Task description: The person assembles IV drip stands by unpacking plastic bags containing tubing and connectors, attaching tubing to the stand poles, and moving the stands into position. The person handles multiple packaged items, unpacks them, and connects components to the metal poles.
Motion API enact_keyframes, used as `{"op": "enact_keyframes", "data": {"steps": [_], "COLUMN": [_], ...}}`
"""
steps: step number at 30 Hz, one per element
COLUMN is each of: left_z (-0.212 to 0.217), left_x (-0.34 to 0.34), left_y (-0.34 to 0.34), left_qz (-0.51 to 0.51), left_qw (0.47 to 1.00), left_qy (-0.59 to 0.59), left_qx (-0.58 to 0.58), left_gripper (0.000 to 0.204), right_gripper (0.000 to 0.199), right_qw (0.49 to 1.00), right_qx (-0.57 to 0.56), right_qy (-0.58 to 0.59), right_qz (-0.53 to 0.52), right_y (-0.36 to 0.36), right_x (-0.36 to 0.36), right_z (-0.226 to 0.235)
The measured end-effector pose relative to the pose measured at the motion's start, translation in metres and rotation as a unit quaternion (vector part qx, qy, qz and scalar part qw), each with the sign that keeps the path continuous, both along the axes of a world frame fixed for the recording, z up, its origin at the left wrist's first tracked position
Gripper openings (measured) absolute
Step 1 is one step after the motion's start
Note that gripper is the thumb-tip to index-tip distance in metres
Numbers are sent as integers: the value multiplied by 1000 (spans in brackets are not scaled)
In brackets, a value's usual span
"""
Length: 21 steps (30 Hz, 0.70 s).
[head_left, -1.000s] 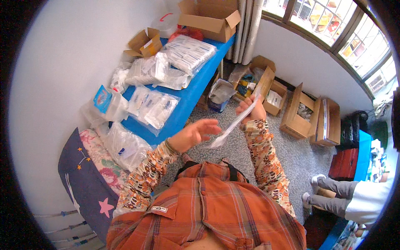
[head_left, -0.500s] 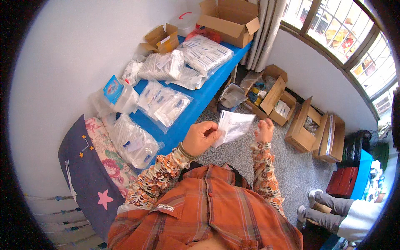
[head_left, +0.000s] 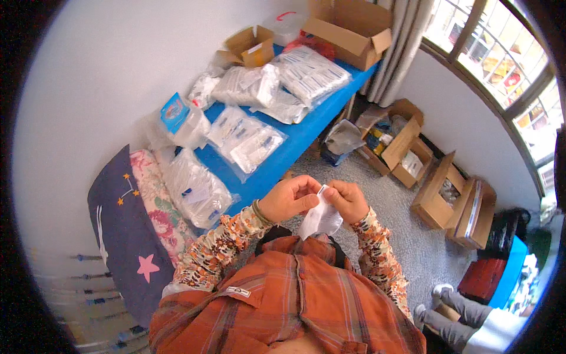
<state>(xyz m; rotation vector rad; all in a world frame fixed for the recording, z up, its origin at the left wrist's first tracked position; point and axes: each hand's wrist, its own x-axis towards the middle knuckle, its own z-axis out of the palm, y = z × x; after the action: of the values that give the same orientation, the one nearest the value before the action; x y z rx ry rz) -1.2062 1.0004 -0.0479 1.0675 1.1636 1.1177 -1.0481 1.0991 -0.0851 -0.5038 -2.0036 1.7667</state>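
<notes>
One thin, flat, white packet (head_left: 321, 219) of paper or film hangs near the centre of the head view, just above the orange plaid shirt (head_left: 321, 283). The left hand (head_left: 289, 199) pinches its upper left edge between thumb and fingers; the right hand (head_left: 349, 202) pinches the top right, fingers curled. It looks light, soft and easily creased, perhaps slick, so its top edge seems the sensible hold. Its long axis appears to slant from the pinched top toward the lower left, one corner pointing at the shirt. Up and left lies a blue-topped bench (head_left: 309, 133).
</notes>
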Motion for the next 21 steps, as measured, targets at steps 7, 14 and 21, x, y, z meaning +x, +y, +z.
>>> {"op": "enact_keyframes", "data": {"steps": [7,14,21], "left_z": [-7,-1,24], "left_x": [-28,-59,-100], "left_y": [-16,-54,-106], "left_qz": [67,158,266], "left_qw": [981,970,889], "left_qy": [-99,-123,350], "left_qx": [-152,-136,132], "left_gripper": [18,15,8], "right_gripper": [25,16,22], "right_qw": [996,982,994], "right_qx": [72,165,20], "right_qy": [10,92,58], "right_qz": [46,-11,92], "right_y": [-7,-35,-94], "right_x": [-35,-92,-160], "right_z": [6,7,28]}}
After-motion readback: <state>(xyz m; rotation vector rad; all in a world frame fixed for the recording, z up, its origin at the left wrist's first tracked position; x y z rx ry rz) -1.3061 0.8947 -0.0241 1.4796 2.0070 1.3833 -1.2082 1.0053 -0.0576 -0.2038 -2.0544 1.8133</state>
